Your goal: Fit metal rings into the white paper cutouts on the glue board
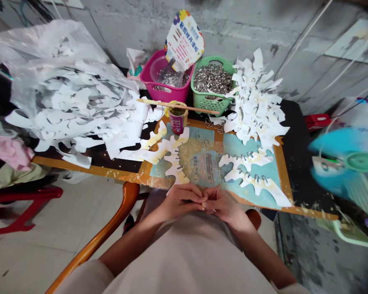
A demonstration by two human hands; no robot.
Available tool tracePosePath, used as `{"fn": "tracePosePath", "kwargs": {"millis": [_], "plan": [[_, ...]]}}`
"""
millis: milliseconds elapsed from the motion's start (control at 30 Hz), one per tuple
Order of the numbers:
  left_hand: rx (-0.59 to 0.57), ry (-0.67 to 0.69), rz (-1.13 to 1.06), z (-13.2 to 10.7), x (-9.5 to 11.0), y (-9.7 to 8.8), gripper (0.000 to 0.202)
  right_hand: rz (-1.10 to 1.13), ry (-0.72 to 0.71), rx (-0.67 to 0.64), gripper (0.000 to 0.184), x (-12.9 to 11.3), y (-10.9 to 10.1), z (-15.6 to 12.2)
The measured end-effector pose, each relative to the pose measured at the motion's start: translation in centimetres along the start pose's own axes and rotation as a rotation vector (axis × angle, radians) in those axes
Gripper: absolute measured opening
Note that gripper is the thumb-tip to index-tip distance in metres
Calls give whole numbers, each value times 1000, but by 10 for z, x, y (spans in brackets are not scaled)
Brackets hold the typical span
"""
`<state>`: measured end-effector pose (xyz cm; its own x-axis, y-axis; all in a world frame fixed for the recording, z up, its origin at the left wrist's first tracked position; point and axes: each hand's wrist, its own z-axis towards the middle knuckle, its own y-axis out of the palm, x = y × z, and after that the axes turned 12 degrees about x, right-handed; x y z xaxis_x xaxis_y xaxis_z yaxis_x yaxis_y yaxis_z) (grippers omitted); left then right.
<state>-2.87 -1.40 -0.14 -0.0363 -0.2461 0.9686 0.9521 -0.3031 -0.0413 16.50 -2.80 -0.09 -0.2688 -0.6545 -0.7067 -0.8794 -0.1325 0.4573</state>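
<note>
My left hand (182,200) and my right hand (223,205) meet at the table's front edge, close to my body. Their fingertips are pinched together, and what lies between them is too small to make out. Just beyond the left hand is a white cut-out strip (173,161) with scalloped edges and yellowish smears. Several loose metal rings (206,142) lie on the blue sheet (188,141). To the right, two white strips (247,162) carry metal rings along their notched edges. A wooden stick (199,109) rests across a small purple tin (177,122).
A pink basket (164,96) and a green basket (210,104) with metal rings stand at the back. White scraps (88,110) spill from a plastic bag at left. White pieces with rings (254,102) are heaped at right, near a blue fan (340,159). A wooden armrest (110,228) flanks me.
</note>
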Motion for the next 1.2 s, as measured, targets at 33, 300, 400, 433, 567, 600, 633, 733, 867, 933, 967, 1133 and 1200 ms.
{"fn": "tracePosePath", "kwargs": {"millis": [33,300,400,433,567,600,633,733,867,933,967,1133,1200], "plan": [[-14,-38,-3,-2,2,-2,18,-2,4,-35,39,4,1,1],[614,-156,281,-44,-11,-38,24,158,37,-233,49,17,0,5],[921,-278,308,-66,-25,-60,35,234,-29,-74,40,7,-16,0],[954,-331,305,-72,-30,-66,39,251,-35,-24,36,4,-21,-2],[1021,-590,210,-78,-50,-76,48,224,-44,-2,34,0,-23,-2],[1028,-627,178,-76,-54,-76,48,209,-47,-11,35,1,-21,-1],[1034,-645,150,-72,-58,-76,47,199,-48,-17,36,3,-17,0],[1032,-666,83,-59,-64,-75,45,193,-55,-22,38,9,-9,3],[1045,-701,-20,-48,-65,-75,50,219,-58,-5,36,13,-7,5],[1068,-709,-127,-46,-65,-73,54,217,-46,9,36,13,-8,5],[1073,-710,-182,-45,-66,-72,55,210,-40,16,36,14,-8,5],[1026,-674,-329,-51,-70,-67,50,202,-49,71,35,17,-12,4],[1004,-656,-369,-55,-71,-66,50,211,-41,90,35,18,-13,2]]}}
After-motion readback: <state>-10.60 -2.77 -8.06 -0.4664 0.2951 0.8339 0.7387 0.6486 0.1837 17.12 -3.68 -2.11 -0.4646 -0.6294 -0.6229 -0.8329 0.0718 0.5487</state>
